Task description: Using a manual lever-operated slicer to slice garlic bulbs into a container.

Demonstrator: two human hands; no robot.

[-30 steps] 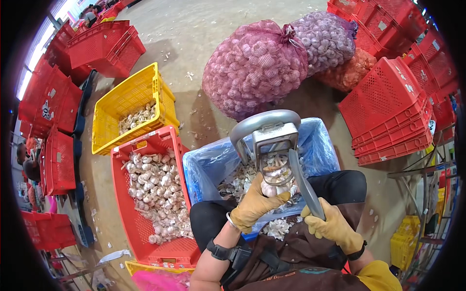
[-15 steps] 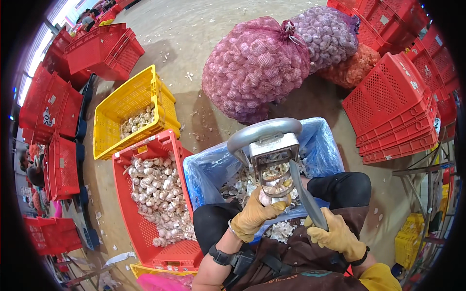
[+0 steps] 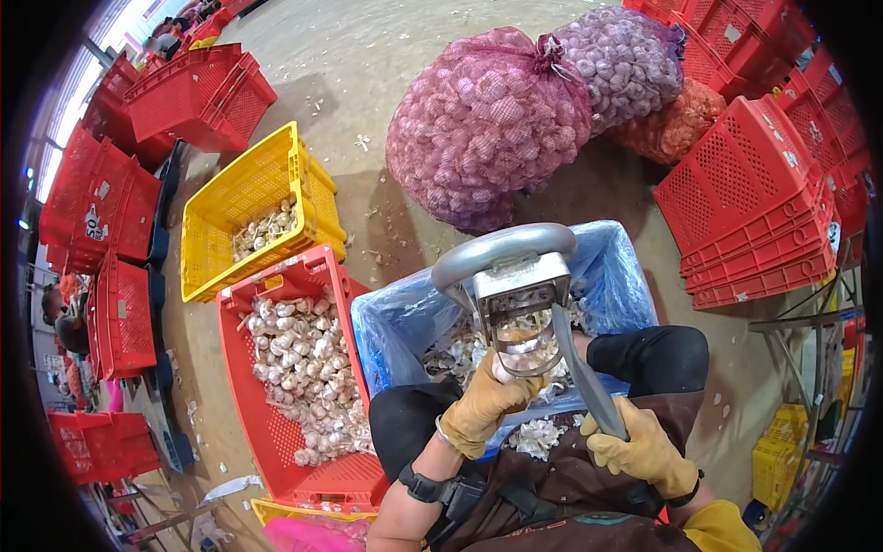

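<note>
One garlic bulb point(image 3: 505, 369) pinched in left hand point(image 3: 485, 405) fingers, under cutter point(image 3: 515, 285).

Both gloved hands raised before the chest, left hand point(image 3: 486, 403) cupped, right hand point(image 3: 641, 448) fisted.

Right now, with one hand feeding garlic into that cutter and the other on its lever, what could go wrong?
1. The left hand holds a garlic bulb right at the metal cutter; its gloved fingers could get nipped if the right hand pulls the lever.
2. Trimmings may miss the blue-lined bin and pile up on the apron.
</note>
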